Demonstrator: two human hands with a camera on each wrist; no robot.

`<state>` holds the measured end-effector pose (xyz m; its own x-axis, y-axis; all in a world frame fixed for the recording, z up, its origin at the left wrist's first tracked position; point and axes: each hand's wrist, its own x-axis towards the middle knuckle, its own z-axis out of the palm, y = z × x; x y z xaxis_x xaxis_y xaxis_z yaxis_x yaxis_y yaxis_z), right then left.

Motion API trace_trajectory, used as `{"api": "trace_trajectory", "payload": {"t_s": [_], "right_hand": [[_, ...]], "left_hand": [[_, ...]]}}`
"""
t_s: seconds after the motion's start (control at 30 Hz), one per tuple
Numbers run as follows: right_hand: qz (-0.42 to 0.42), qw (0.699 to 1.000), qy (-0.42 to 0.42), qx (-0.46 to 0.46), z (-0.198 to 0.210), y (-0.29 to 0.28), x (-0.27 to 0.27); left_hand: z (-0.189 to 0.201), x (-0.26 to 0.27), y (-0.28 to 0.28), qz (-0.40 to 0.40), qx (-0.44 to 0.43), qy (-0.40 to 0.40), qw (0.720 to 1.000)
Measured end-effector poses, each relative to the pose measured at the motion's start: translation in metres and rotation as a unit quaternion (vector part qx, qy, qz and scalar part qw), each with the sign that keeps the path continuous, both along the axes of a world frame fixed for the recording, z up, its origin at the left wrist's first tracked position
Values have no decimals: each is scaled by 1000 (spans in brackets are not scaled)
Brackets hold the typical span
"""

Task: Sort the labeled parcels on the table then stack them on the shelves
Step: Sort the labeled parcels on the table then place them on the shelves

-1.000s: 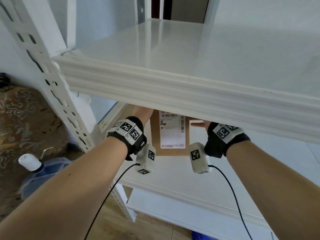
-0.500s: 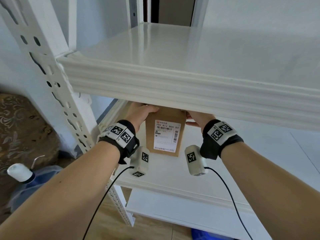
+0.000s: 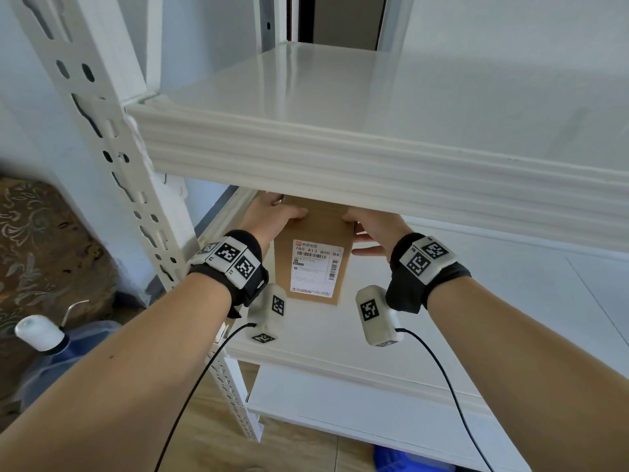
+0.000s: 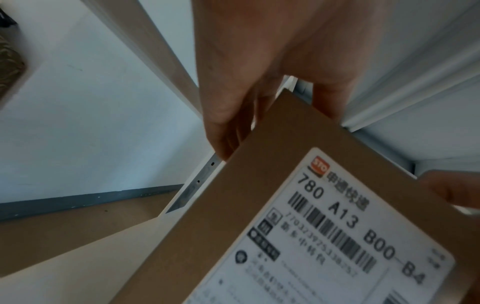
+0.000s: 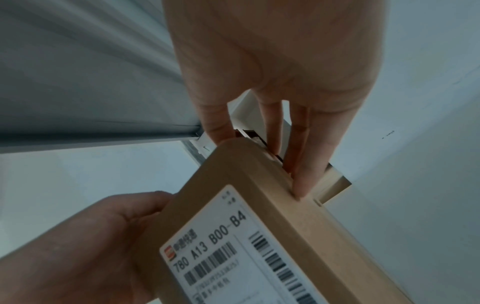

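Note:
A flat brown cardboard parcel [image 3: 315, 226] with a white printed label faces up on the middle shelf [image 3: 476, 318], its far end tucked under the upper shelf [image 3: 374, 158]. My left hand [image 3: 275, 216] grips its far left corner, thumb on top and fingers down the side. My right hand [image 3: 371, 229] grips the far right corner the same way. The left wrist view shows the parcel [image 4: 285, 164] under my left hand [image 4: 246, 72]. In the right wrist view my right hand [image 5: 272, 72] has its fingers along the edge of the parcel [image 5: 259, 185]. Whether the parcel rests on the shelf or hangs just above it I cannot tell.
The white perforated upright post [image 3: 112, 148] stands at the shelf's left front corner. A lower shelf [image 3: 340, 403] sits beneath. A water jug with a white pump [image 3: 41, 335] stands on the floor at the left, and something blue [image 3: 401, 461] lies on the floor below.
Both hands and the parcel have come a little way out from under the upper shelf, so more of the parcel's far end and my thumbs show. The grip is the same.

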<state>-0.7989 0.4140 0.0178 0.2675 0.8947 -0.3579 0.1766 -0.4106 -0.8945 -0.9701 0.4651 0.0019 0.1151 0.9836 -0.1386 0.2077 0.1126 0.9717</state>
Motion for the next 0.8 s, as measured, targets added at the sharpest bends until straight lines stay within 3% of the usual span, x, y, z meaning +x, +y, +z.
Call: {"api": "trace_trajectory", "payload": {"t_s": [0.23,0.57,0.7,0.8], "right_hand": [[21,999,-20,-42,6,-4,-11],[2,999,-25,-29,0,-12,-14],[-7,999,-31,-13,-8,-17,-9],[-45,998,-52,12,-14,-23,0]], "left_hand": [[3,-5,0,3,-37,19,999],[-5,-5,-7,9,-58,15,998],[-7,-5,-11,20,32,104,994],[-2,-7,-22,29,143,177,973]]}}
